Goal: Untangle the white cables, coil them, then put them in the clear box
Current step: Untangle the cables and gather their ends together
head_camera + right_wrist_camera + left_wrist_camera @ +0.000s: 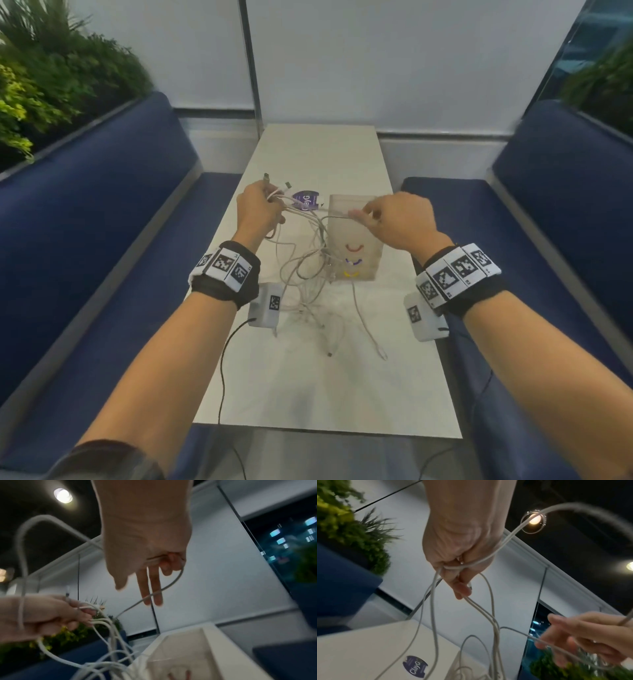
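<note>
A tangle of white cables [310, 274] hangs between my raised hands and trails onto the white table [318, 387]. My left hand [257, 209] grips several cable ends, with plugs sticking up past its fingers [460, 588]. My right hand [380, 216] pinches one cable [164, 586] above the clear box [352, 246], two fingers [150, 588] stretched out. The box stands open-topped on the table with red, purple and yellow bands inside. Loose cable ends lie on the table nearer to me.
A purple round sticker [306, 200] lies on the table behind the cables. Blue bench seats [102, 219] flank the narrow table on both sides. Green plants [51, 78] stand behind the left bench. A white wall closes the far end.
</note>
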